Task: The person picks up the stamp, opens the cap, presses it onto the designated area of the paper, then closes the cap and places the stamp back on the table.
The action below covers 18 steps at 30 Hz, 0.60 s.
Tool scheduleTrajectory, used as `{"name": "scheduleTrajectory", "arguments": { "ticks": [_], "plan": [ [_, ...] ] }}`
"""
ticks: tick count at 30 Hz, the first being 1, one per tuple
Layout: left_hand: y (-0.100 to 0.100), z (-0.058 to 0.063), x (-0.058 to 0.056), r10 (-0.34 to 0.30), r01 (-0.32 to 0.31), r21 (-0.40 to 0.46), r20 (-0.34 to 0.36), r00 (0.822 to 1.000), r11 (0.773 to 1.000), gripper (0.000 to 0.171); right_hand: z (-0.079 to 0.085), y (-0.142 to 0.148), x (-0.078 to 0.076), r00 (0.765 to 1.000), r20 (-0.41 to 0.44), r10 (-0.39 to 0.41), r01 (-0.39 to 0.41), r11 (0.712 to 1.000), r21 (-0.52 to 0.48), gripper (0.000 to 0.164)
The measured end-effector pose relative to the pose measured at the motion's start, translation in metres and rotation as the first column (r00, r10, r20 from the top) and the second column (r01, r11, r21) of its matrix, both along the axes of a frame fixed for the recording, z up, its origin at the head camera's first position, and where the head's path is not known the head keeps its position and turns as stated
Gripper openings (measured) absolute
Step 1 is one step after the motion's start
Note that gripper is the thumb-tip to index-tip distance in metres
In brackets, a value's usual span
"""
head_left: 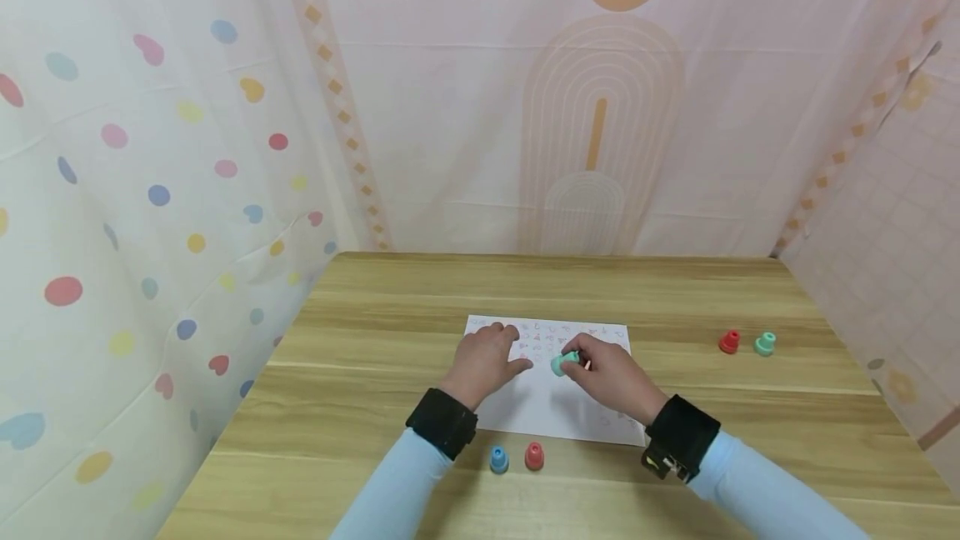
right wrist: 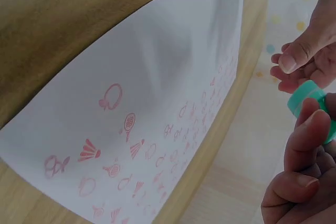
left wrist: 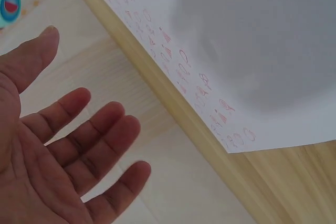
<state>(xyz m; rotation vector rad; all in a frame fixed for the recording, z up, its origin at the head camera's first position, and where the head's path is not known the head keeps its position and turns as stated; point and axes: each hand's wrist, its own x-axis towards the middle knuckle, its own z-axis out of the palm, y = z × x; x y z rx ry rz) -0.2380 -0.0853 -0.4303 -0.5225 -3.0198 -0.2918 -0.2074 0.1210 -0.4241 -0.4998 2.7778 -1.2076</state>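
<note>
My right hand (head_left: 611, 373) pinches a small green toy stamp (head_left: 558, 365) above a white sheet of paper (head_left: 536, 411). In the left wrist view the stamp's round end (left wrist: 10, 6) faces the camera, with a red mark on it. My left hand (head_left: 483, 362) hovers over the paper's left part, fingers loosely spread and holding nothing. Red stamped pictures, among them a shuttlecock (right wrist: 90, 151) and a racket (right wrist: 129, 123), fill rows along the far part of the sheet and its right side.
On the wooden table (head_left: 360, 407), a blue stamp (head_left: 498, 459) and a red stamp (head_left: 534, 456) stand just in front of the paper. Farther right stand another red stamp (head_left: 729, 342) and another green stamp (head_left: 765, 344). Patterned curtains (head_left: 450, 123) hang behind and beside the table.
</note>
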Motion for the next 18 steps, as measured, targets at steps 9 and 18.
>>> {"name": "scheduleTrajectory", "arguments": {
  "ticks": [9, 18],
  "plan": [
    [-0.002, 0.001, 0.001, 0.038, -0.037, -0.074, 0.015, 0.999, 0.997, 0.050, -0.002, 0.001, 0.015, 0.989, -0.063, 0.137, -0.122, 0.973, 0.197, 0.012],
    [-0.005, 0.002, 0.003, 0.042, -0.037, -0.081, 0.056, 0.998, 0.996, 0.048, -0.008, 0.002, 0.028, 0.945, -0.078, 0.316, -0.265, 0.886, 0.380, 0.007]
  ]
}}
